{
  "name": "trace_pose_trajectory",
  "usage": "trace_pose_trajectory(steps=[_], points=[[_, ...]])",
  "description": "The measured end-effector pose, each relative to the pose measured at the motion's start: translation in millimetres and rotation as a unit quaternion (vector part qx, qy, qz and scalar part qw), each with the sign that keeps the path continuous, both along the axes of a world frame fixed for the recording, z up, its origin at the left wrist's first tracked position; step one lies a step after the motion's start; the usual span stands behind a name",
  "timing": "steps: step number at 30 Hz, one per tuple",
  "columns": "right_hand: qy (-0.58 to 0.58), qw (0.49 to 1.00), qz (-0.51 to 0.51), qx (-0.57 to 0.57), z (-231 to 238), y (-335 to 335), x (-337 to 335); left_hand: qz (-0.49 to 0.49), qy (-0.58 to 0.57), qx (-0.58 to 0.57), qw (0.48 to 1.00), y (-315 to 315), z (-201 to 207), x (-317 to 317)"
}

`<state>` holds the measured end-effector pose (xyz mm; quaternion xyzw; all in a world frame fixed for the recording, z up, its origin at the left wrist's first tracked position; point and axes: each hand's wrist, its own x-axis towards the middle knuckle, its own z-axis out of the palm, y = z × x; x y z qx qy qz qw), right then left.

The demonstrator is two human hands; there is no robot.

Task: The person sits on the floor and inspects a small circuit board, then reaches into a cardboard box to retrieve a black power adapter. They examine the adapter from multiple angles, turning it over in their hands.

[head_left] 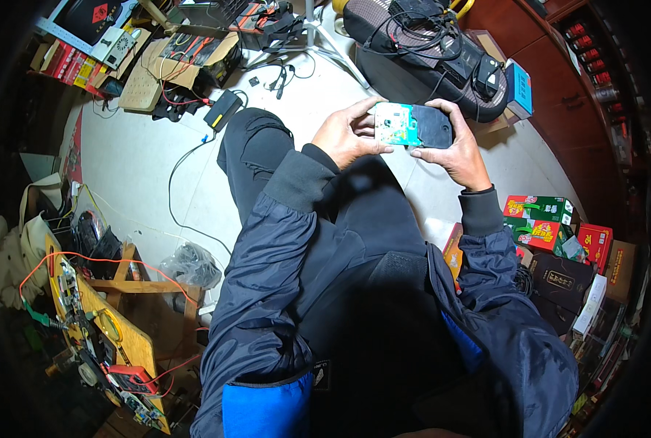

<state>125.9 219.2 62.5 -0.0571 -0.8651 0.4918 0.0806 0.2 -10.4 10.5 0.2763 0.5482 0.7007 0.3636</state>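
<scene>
Above my lap, both hands are raised in front of my knees. My left hand [344,133] grips the left edge of a circuit board [393,124], its face pale with a bright green strip on the right. A black plastic housing [433,127] with rounded corners lies against the board's right side, and my right hand [463,150] is wrapped round it, thumb below and fingers above. Board and housing touch or overlap; whether they are fastened together I cannot tell. Parts of the left fingers are hidden behind the board.
A black power adapter [223,110] with a cable lies on the pale floor, beyond my left knee. A stand's white legs [325,50] rise ahead. A padded seat [420,58] carries tangled cables. Left is a wooden bench [132,336] with a red multimeter [132,379]; right, stacked boxes [537,219].
</scene>
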Motion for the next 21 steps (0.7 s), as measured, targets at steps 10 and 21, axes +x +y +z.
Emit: trace_pose_trajectory(steps=[10, 21], points=[[-0.002, 1.0, -0.003, 0.0, 0.7, -2.2, 0.9, 0.016, 0.028, -0.018, 0.999, -0.6, 1.5, 1.5], [0.005, 1.0, 0.0, 0.003, -3.2, -0.1, -0.3, 0.012, 0.018, 0.014, 1.0, 0.1, -3.3, 0.3]])
